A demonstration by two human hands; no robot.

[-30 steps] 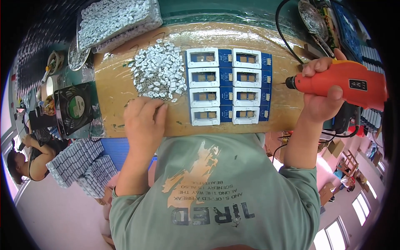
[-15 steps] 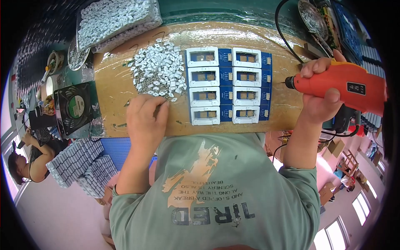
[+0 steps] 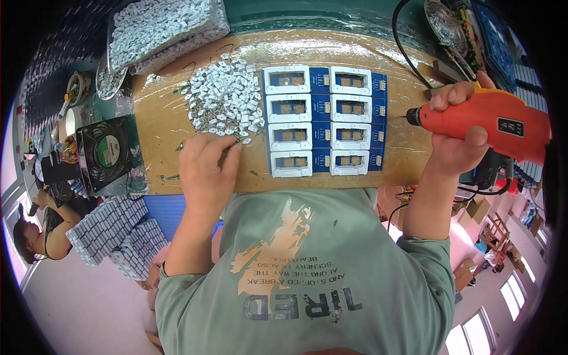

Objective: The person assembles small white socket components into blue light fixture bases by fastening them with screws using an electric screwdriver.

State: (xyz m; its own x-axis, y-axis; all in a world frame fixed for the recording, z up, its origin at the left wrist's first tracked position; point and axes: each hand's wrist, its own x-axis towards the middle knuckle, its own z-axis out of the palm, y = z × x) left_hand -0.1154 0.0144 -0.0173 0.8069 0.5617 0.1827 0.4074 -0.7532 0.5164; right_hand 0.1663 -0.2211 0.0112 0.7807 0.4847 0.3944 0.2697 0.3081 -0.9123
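Note:
My right hand [image 3: 458,136] grips a red electric screwdriver [image 3: 491,121] at the right of the board. Its black nose and thin bit point left toward the blue circuit boards [image 3: 320,106], apart from them. Several white rectangular frames [image 3: 290,149] lie on these boards in two columns. My left hand [image 3: 208,160] rests at the near edge of a pile of small white plastic clips [image 3: 228,94] mixed with screws [image 3: 207,121]. Its fingers are curled and drawn together, and their tips are partly hidden; whatever they pinch cannot be made out.
A clear tub [image 3: 165,32] full of white clips stands at the back left. Beside the brown board [image 3: 160,118] sits a black fan [image 3: 105,152]. A black cable [image 3: 397,35] curves down at the right. Stacked white parts [image 3: 112,231] and another person [image 3: 50,231] are at the far left.
My right hand and the screwdriver have shifted very slightly. My left hand stays at the pile's near edge.

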